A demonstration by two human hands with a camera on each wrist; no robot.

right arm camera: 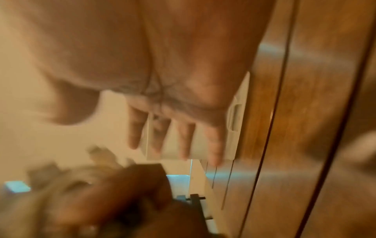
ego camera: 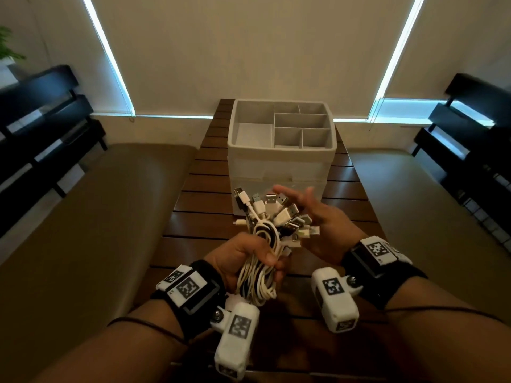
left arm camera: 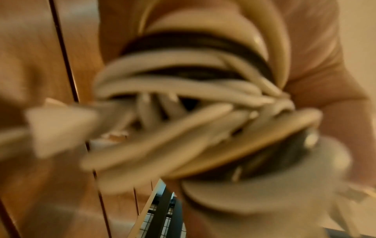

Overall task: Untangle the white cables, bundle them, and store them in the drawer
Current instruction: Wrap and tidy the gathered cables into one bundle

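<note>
surface: dark brown slatted wooden table [ego camera: 210,189], grooves between the planks seen in all three views
room: beige blinds [ego camera: 249,51] on the far wall, daylight strips at their edges; tan padded benches [ego camera: 110,203] on both sides of the table; black slatted bench backs [ego camera: 41,120] far left and far right; a bit of green plant [ego camera: 8,45] at top left
writing: none that can be read; black-and-white square markers [ego camera: 188,289] are worn on both wrist straps and camera housings
cables: a mixed bundle of white and black cables [ego camera: 262,261] is held above the near part of the table, plugs [ego camera: 273,208] fanned out at the top toward the organizer; looped ends hang below the fist
left hand [ego camera: 243,258]: fingers wrapped tight around the middle of the bundle; blurred cable loops fill the left wrist view [left arm camera: 183,90]
right hand [ego camera: 318,222]: fingers spread and straight, nothing gripped, palm just beside the plugs; contact with them cannot be told
organizer [ego camera: 282,150]: white box on the table's far half, open divided tray on top, compartments holding nothing visible
drawer [right arm camera: 236,116]: front with recessed handle seen in the right wrist view, closed as far as can be told; in the head view it is partly hidden by the plugs and the right hand
blur: both wrist views are smeared, fine detail lost
</note>
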